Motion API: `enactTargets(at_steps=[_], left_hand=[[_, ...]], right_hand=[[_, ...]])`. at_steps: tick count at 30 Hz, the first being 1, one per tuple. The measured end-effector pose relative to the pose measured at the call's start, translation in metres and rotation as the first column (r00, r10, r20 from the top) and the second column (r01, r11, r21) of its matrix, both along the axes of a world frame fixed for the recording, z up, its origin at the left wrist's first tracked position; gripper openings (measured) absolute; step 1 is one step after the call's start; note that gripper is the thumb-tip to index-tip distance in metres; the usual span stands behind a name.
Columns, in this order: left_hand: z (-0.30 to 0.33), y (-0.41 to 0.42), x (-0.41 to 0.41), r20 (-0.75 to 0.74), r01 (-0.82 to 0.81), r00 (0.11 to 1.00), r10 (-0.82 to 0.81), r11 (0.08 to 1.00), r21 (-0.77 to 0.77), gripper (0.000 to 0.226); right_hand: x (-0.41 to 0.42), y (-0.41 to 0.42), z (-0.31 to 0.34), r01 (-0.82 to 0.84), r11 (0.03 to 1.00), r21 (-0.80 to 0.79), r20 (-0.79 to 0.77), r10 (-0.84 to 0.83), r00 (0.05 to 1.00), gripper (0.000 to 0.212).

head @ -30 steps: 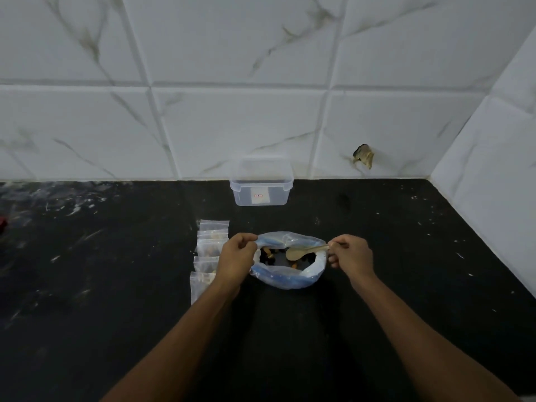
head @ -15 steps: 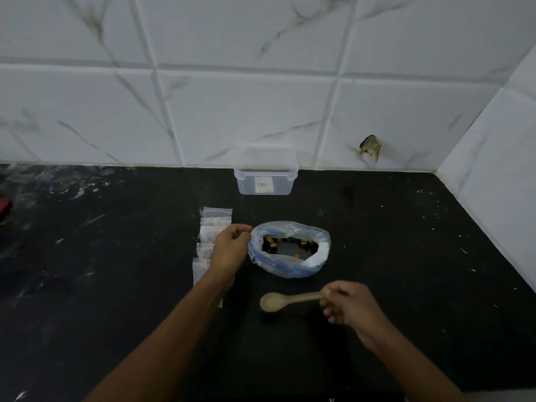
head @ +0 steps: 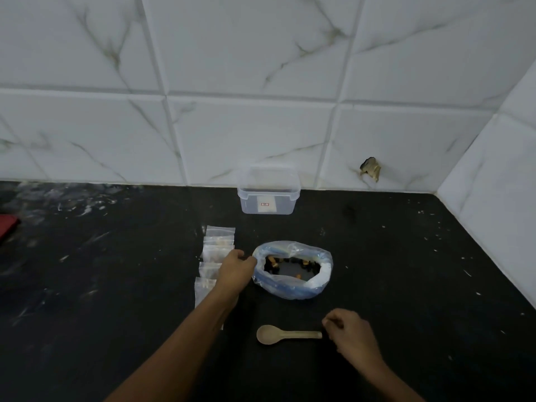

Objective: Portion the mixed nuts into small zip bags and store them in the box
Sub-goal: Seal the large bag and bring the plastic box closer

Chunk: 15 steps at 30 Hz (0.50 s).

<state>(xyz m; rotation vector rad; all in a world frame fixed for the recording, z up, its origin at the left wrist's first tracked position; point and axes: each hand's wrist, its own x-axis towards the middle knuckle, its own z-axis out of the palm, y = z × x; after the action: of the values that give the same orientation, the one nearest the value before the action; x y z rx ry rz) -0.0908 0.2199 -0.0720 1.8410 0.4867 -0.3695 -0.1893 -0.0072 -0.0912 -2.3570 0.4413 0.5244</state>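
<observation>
Nut bag (head: pixel 293 271) sits mid-counter, mouth rolled open, soft, floppy, light. Left hand (head: pixel 236 271) pinches left rim, best hold. Right hand (head: pixel 352 333) fingers curled beside spoon (head: pixel 285 334) handle, grip unclear. Box (head: pixel 268 195) far, zip bags (head: pixel 216 256) left.

White label with unreadable red mark on clear box (head: pixel 268 195)

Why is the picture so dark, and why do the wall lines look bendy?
Head view: the light is dim, so the black counter swallows detail and the nuts in the big bag barely show; the wide-angle lens curves the tile lines; the right hand by the spoon looks slightly blurred.
</observation>
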Motion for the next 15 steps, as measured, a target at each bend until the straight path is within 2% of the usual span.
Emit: enactTargets(at_steps=[2,5,7,9,11,13,15], left_hand=[[0.000,-0.004,0.004,-0.055,-0.008,0.998,0.009,1.000,0.007,0.048],[0.000,-0.011,0.010,-0.127,-0.071,0.990,0.063,0.996,-0.062,0.042],[0.000,-0.015,0.013,-0.179,-0.108,0.980,0.089,0.989,-0.100,0.040],[0.001,-0.018,0.014,-0.215,-0.135,0.971,0.106,0.982,-0.129,0.040],[0.002,-0.018,0.015,-0.242,-0.169,0.962,0.127,0.972,-0.162,0.038],[0.003,-0.018,0.016,-0.260,-0.204,0.954,0.150,0.959,-0.197,0.034],[0.003,-0.016,0.015,-0.277,-0.227,0.947,0.163,0.949,-0.220,0.033]], right_hand=[[0.012,-0.004,0.006,0.022,0.999,-0.036,0.103,-0.018,0.995,0.009],[0.040,-0.004,0.016,0.240,0.953,0.182,0.148,-0.268,0.952,0.012],[0.060,-0.003,0.015,0.365,0.858,0.361,0.067,-0.415,0.907,0.017],[0.076,-0.001,0.014,0.454,0.740,0.496,-0.063,-0.491,0.869,0.015],[0.084,0.001,0.015,0.509,0.673,0.538,-0.160,-0.511,0.845,0.009],[0.086,0.001,0.014,0.529,0.658,0.537,-0.201,-0.509,0.837,0.004],[0.085,0.000,0.011,0.534,0.635,0.558,-0.233,-0.498,0.835,0.009]])
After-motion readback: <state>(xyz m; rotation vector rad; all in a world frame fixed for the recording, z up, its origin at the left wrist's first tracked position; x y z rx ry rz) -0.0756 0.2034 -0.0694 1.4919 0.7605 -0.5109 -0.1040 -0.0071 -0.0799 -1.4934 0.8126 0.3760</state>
